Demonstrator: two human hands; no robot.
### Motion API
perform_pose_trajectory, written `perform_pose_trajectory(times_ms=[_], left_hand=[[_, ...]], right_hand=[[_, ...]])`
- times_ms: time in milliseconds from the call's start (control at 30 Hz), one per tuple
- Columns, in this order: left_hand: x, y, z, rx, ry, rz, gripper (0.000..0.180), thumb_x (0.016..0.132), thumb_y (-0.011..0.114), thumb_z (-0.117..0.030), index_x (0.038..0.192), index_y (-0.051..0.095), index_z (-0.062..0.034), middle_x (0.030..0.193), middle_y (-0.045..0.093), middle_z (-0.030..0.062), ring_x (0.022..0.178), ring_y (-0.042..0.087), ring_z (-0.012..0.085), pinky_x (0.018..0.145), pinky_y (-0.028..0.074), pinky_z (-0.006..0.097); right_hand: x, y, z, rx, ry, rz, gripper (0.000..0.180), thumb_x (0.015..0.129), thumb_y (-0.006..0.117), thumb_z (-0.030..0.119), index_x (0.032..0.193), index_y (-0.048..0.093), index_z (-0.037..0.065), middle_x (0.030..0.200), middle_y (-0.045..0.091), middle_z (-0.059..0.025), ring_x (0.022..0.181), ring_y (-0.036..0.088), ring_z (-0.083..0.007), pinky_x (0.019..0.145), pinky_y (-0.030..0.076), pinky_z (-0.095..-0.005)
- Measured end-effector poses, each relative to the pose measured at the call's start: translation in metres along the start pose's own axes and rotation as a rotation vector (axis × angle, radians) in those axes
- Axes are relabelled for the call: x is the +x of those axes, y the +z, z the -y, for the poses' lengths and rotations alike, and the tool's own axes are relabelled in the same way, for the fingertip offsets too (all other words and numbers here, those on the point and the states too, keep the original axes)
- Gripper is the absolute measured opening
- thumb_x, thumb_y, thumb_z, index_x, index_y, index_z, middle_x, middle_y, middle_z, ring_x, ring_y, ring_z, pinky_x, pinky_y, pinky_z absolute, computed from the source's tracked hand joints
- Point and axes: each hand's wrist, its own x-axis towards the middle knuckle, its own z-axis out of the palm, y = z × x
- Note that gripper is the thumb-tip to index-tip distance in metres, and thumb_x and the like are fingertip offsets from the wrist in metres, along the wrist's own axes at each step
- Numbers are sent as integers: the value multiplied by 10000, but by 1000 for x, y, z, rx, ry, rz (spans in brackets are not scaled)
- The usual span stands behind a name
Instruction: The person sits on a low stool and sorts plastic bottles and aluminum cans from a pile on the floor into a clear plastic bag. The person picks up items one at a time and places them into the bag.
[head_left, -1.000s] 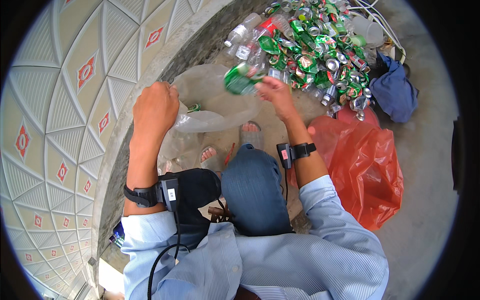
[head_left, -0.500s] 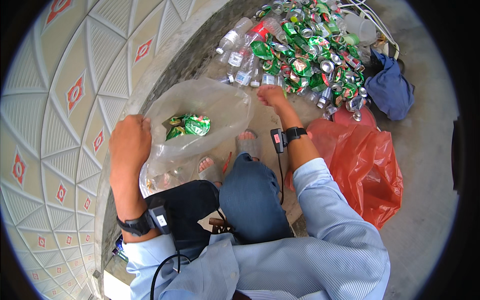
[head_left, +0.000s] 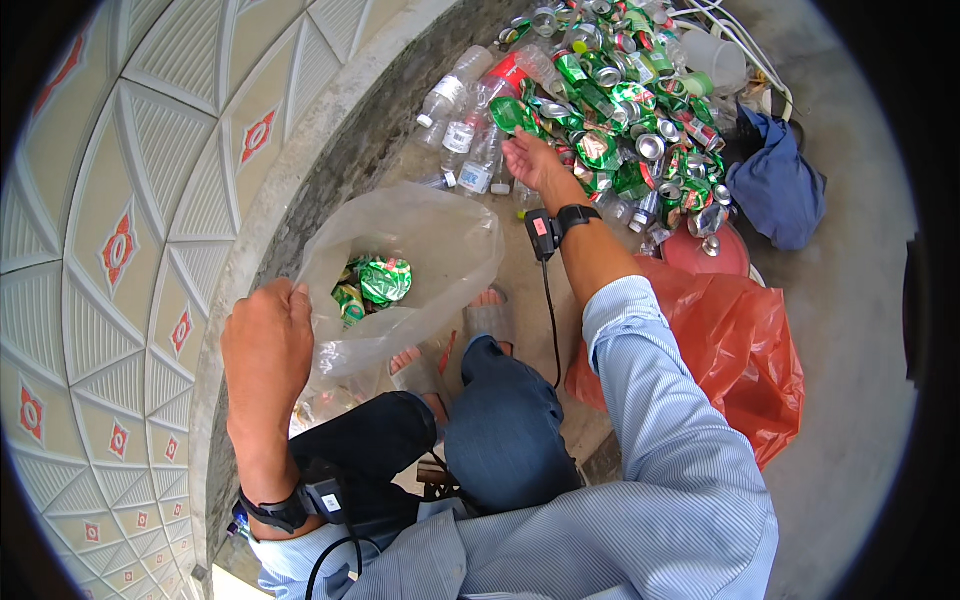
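Observation:
My left hand (head_left: pixel 268 340) is closed on the rim of a clear plastic bag (head_left: pixel 440 235), whose mouth gapes upward. Inside the bag lie several crushed green cans (head_left: pixel 384 280). At the left edge of the scrap pile, my right hand (head_left: pixel 532 160) reaches forward with its fingers partly spread. Its fingertips are at the lower edge of a flattened green can (head_left: pixel 512 116); whether they touch it is hard to tell. Clear plastic bottles (head_left: pixel 475 178) lie just left of that hand.
A heap of crushed cans (head_left: pixel 632 120) and bottles spreads across the far side. To the right stand a red plastic bag (head_left: pixel 720 350), a red lid (head_left: pixel 708 250) and a bundle of blue cloth (head_left: pixel 780 180). A patterned tiled wall (head_left: pixel 130 220) curves along the left.
My right hand has moved forward from beside the bag's mouth to the green can at the pile's edge. My left hand still grips the clear bag. The view has shifted slightly.

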Motion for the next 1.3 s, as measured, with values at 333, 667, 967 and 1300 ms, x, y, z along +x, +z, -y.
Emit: perform_pose_trajectory(times_ms=[333, 667, 967, 1300], left_hand=[[2, 5, -9, 39, 75, 5, 306, 972, 587, -221, 807, 654, 28, 768, 640, 291, 772, 625, 498, 694, 485, 565], [-1, 10, -9, 32, 146, -27, 296, 949, 606, -232, 794, 670, 12, 790, 654, 283, 795, 640, 482, 717, 494, 572], [3, 19, 4, 38, 145, -48, 318, 938, 609, -276, 851, 698, 17, 855, 693, 265, 865, 672, 465, 778, 528, 555], [0, 9, -4, 31, 108, 39, 305, 931, 593, -259, 908, 732, 12, 900, 705, 270, 893, 683, 452, 819, 534, 538]], right_hand=[[27, -27, -14, 153, 10, -2, 231, 1044, 568, 244, 883, 588, 79, 686, 616, -25, 500, 497, -90, 452, 439, -227], [-50, -68, -39, 177, -35, -1, 203, 1011, 635, 245, 875, 614, 95, 707, 643, -12, 579, 602, -124, 508, 499, -248], [-149, -63, -41, 135, -194, 74, 206, 993, 663, 249, 833, 634, 122, 726, 661, -6, 629, 625, -99, 523, 485, -229], [-236, 15, -55, -1026, -615, 467, 381, 898, 756, 327, 1116, 723, 16, 896, 684, -17, 809, 604, -110, 747, 518, -283]])
